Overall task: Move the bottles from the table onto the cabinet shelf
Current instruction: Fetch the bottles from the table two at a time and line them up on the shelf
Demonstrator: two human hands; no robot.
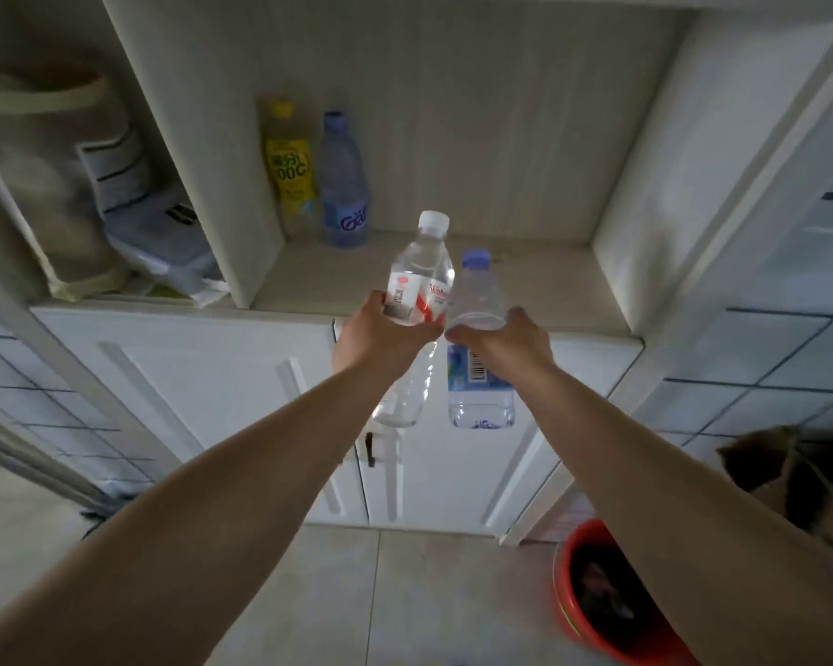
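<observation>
My left hand [381, 336] grips a clear water bottle with a white cap and a red-and-white label [422, 274] around its middle. My right hand [506, 343] grips a clear water bottle with a blue cap and a blue label [477, 290]. Both bottles are upright, side by side and nearly touching, held in the air in front of the open cabinet shelf [539, 286]. At the shelf's back left corner stand a yellow bottle [287, 161] and a blue-tinted bottle with a blue cap [343, 185]. The table is not in view.
The left compartment holds a cloth bag [34, 175] and a plastic box [164, 247]. White cabinet doors [203, 401] with a dark handle lie below the shelf. A red bucket [602, 593] stands on the tiled floor at lower right, a furry animal [770, 459] beside it.
</observation>
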